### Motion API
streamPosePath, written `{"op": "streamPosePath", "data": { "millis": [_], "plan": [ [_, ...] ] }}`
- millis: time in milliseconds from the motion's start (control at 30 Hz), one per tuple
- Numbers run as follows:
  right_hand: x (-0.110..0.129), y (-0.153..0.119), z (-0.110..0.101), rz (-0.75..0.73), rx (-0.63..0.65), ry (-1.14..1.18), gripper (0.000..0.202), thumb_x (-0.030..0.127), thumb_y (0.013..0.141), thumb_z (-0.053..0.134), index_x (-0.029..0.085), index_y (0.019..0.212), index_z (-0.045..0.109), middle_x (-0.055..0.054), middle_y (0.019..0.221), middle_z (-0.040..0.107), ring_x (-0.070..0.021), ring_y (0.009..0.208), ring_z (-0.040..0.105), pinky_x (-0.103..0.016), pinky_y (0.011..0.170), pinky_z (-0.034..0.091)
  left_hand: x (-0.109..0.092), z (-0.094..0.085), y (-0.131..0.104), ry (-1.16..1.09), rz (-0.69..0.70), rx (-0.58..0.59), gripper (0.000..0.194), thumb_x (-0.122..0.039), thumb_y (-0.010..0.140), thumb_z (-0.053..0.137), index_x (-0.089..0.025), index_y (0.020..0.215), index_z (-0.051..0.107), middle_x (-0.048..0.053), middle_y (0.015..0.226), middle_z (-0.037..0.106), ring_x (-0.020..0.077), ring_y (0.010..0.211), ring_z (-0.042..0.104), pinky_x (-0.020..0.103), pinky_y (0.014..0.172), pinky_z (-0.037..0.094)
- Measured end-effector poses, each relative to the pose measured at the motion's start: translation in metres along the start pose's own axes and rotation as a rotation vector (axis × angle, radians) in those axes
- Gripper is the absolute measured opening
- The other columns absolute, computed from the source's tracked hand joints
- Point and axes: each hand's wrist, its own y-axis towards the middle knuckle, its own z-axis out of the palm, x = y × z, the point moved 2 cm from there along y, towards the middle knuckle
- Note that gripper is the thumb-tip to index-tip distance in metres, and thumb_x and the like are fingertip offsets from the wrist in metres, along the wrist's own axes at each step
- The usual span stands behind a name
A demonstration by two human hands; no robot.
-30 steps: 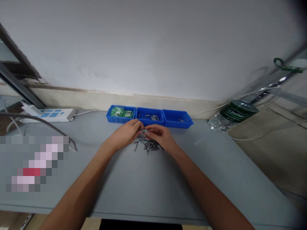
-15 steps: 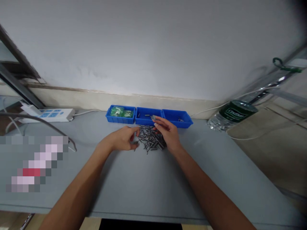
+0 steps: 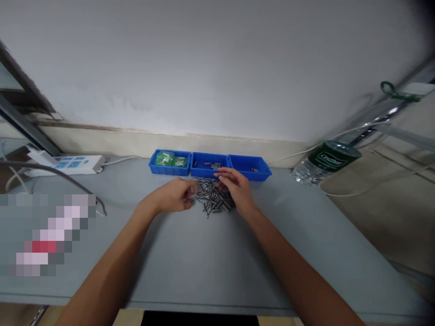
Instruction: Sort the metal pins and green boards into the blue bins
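Note:
A heap of thin metal pins (image 3: 212, 195) lies on the grey table between my two hands. At its left edge is my left hand (image 3: 175, 194), fingers curled in towards the thumb; what they hold, if anything, is hidden. My right hand (image 3: 239, 188) is over the heap's right side, fingertips close to the front wall of the middle blue bin (image 3: 204, 172). Its fingers are apart and I see nothing held in them. Several short, thicker metal pins (image 3: 215, 166) lie inside that bin.
The left blue bin (image 3: 170, 170) holds green-and-white packets (image 3: 166, 158). A few thin pins (image 3: 254, 170) lie in the right blue bin (image 3: 243, 163). A power strip (image 3: 78, 164) stands at the left, and a tilted plastic bottle (image 3: 328, 158) at the right. The wall rises behind.
My right hand has let go of the short pins, which now lie in the middle bin, and has drawn slightly back. My left thumb and fingers have closed together beside the heap.

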Motion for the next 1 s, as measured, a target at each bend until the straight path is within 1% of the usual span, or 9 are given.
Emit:
{"op": "streamPosePath", "data": {
  "millis": [133,300,367,467,600,700,800,900,1000],
  "plan": [
    [0.003,-0.001,0.002,-0.003,0.034,-0.005,0.028,0.037,0.074,0.076,0.025,0.099,0.074,-0.003,0.089,0.079,-0.0182,0.069,0.069,-0.034,0.069,0.055,-0.005,-0.004,0.003,-0.056,0.067,-0.123,0.03,-0.009,0.074,0.06,-0.019,0.099,0.071,-0.001,0.077,0.066,0.0142,0.066,0.059,0.026,0.064,0.044],
    [0.002,-0.001,0.004,-0.007,0.087,-0.039,0.024,0.038,0.076,0.074,0.025,0.096,0.075,-0.004,0.083,0.078,-0.0198,0.07,0.07,-0.036,0.069,0.056,-0.004,-0.005,0.004,-0.131,0.075,-0.242,0.021,-0.008,0.076,0.06,-0.019,0.091,0.07,-0.001,0.08,0.069,0.0135,0.071,0.062,0.025,0.066,0.047],
    [0.001,-0.001,0.004,-0.018,0.121,-0.055,0.021,0.038,0.077,0.075,0.025,0.093,0.075,-0.004,0.081,0.078,-0.0202,0.071,0.07,-0.037,0.071,0.057,-0.005,-0.006,0.005,-0.177,0.066,-0.302,0.015,-0.011,0.08,0.061,-0.019,0.088,0.07,0.001,0.083,0.072,0.0138,0.075,0.064,0.027,0.071,0.05],
    [0.001,-0.001,0.004,-0.038,0.176,-0.06,0.02,0.037,0.076,0.077,0.025,0.093,0.076,-0.004,0.081,0.079,-0.0205,0.075,0.072,-0.038,0.075,0.058,-0.007,-0.007,0.006,-0.319,0.036,-0.388,0.005,-0.019,0.082,0.067,-0.019,0.085,0.071,0.002,0.084,0.074,0.0142,0.076,0.067,0.029,0.076,0.055],
    [0.006,-0.005,0.007,-0.025,0.272,-0.017,0.025,0.036,0.074,0.082,0.024,0.095,0.077,-0.004,0.085,0.081,-0.0195,0.077,0.074,-0.037,0.078,0.059,-0.008,-0.006,0.008,-0.504,-0.039,-0.47,0.013,-0.027,0.079,0.077,-0.017,0.081,0.071,0.005,0.082,0.077,0.0158,0.075,0.072,0.031,0.078,0.06],
    [0.01,-0.009,0.01,0.004,0.338,0.036,0.028,0.038,0.074,0.084,0.025,0.097,0.078,-0.003,0.086,0.081,-0.0188,0.077,0.075,-0.037,0.079,0.06,-0.006,-0.003,0.009,-0.627,-0.074,-0.494,0.02,-0.03,0.075,0.083,-0.016,0.075,0.07,0.008,0.082,0.079,0.0188,0.078,0.075,0.034,0.077,0.063],
    [0.01,-0.011,0.011,0.027,0.335,0.095,0.028,0.039,0.072,0.087,0.025,0.095,0.079,-0.001,0.081,0.08,-0.0175,0.075,0.074,-0.035,0.077,0.06,-0.004,0.001,0.011,-0.735,-0.079,-0.491,0.022,-0.03,0.072,0.086,-0.016,0.072,0.07,0.01,0.087,0.081,0.0216,0.082,0.077,0.038,0.08,0.065],
    [0.01,-0.012,0.012,0.055,0.315,0.147,0.027,0.041,0.07,0.089,0.025,0.09,0.08,0.0,0.078,0.078,-0.0163,0.071,0.073,-0.034,0.076,0.06,-0.003,0.004,0.013,-0.744,-0.074,-0.487,0.019,-0.03,0.072,0.086,-0.016,0.074,0.074,0.01,0.09,0.081,0.0222,0.084,0.077,0.04,0.083,0.065],
    [0.012,-0.011,0.012,0.078,0.298,0.172,0.027,0.042,0.067,0.09,0.025,0.086,0.081,-0.001,0.078,0.078,-0.0164,0.07,0.072,-0.034,0.075,0.06,-0.003,0.003,0.013,-0.664,-0.074,-0.483,0.018,-0.032,0.075,0.084,-0.016,0.079,0.077,0.01,0.089,0.081,0.0209,0.082,0.075,0.038,0.08,0.063]
  ]
}}
